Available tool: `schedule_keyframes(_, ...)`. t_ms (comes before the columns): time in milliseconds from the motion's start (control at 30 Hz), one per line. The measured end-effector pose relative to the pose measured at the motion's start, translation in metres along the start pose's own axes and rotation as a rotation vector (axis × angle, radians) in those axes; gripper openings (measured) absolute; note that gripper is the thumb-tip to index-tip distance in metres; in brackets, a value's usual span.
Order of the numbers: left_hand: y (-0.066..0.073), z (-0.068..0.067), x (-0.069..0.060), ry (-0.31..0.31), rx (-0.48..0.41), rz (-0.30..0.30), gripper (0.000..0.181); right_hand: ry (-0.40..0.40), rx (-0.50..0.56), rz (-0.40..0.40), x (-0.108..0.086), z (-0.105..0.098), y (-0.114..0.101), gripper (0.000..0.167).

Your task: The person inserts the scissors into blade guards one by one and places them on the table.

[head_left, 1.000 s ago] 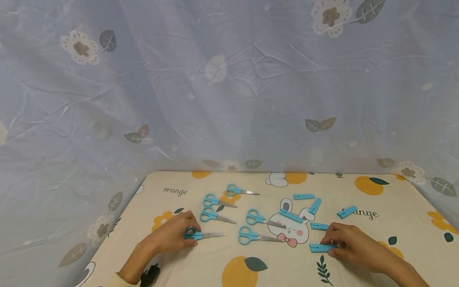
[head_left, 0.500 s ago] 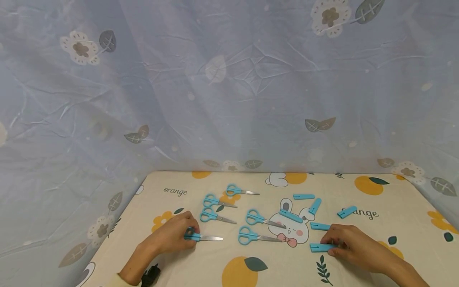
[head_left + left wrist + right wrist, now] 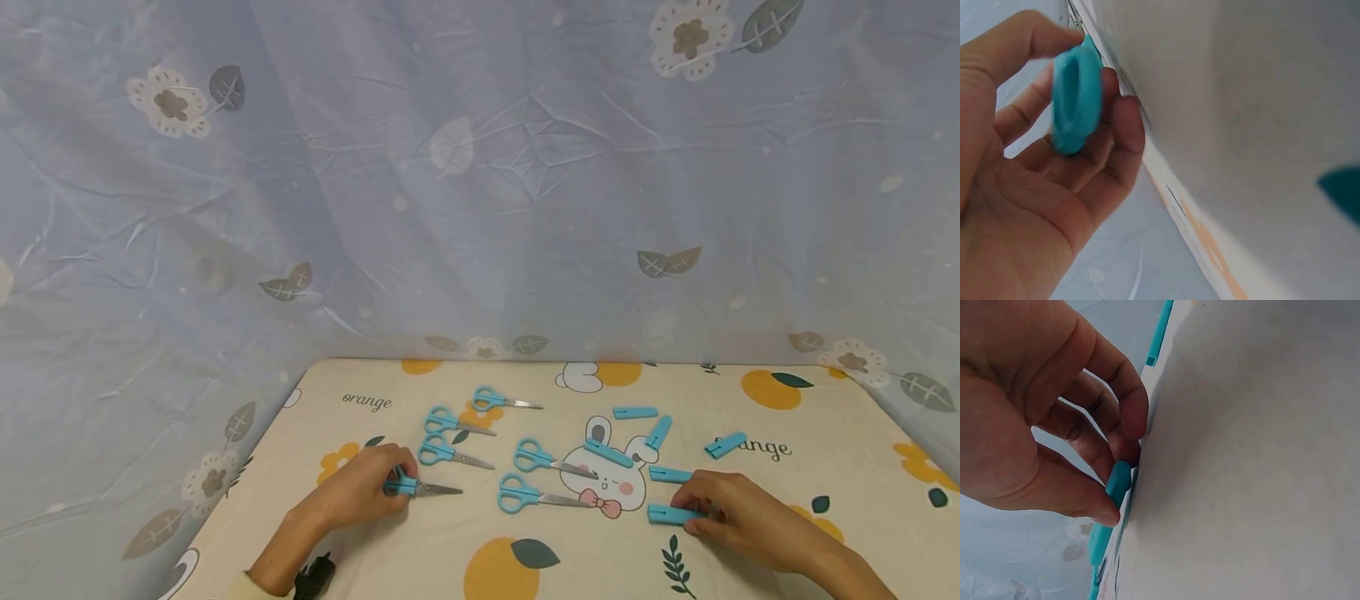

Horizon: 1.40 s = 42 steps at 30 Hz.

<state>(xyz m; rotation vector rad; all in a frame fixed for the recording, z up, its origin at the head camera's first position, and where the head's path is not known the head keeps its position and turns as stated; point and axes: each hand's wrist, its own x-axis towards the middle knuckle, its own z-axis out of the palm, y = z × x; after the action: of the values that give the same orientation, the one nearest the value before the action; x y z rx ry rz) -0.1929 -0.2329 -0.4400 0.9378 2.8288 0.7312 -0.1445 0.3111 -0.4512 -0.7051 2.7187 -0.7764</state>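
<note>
Pinching blue plastic-looped steel scissors (image 3: 422, 488) (left hand (image 3: 360, 492)) and slim blue plastic cap (image 3: 667, 515) (right hand (image 3: 731, 521)), flanking printed white rabbit (image 3: 611, 477); presumably handling lightweight, rigid; favouring loops (image 3: 1091, 94).

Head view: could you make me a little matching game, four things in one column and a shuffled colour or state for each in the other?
Things:
1. Left hand
2. Right hand
3. Tablecloth
4. Curtain

Colours and states:
A. pinches a blue cap
B. pale blue-grey, hanging at the back
C. holds scissors by the handle end
D. cream-coloured, printed with oranges

Right pairs: 1-C, 2-A, 3-D, 4-B.
</note>
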Motion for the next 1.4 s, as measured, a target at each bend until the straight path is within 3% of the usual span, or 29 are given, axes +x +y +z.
schedule_keyframes(433, -0.002, -0.008, -0.002, 0.032, -0.226, -0.015, 0.031, 0.034, -0.015, 0.021, -0.001, -0.002, -0.001, 0.02)
schedule_keyframes(700, -0.001, -0.01, -0.001, 0.051, -0.473, -0.119, 0.035, 0.044, 0.009, 0.025, -0.003, -0.003, -0.001, 0.018)
schedule_keyframes(867, 0.0, -0.013, -0.002, 0.052, -0.562, -0.178, 0.035, 0.072, 0.022, 0.036, -0.003, -0.005, -0.001, 0.016)
schedule_keyframes(1100, 0.002, -0.018, -0.003, 0.016, -0.704, -0.222, 0.036, 0.107, 0.063, 0.027, -0.004, -0.007, 0.004, 0.019)
schedule_keyframes(1400, 0.001, -0.022, -0.004, -0.034, -0.875, -0.21, 0.048, 0.125, 0.157, 0.025, -0.006, -0.01, 0.007, 0.024)
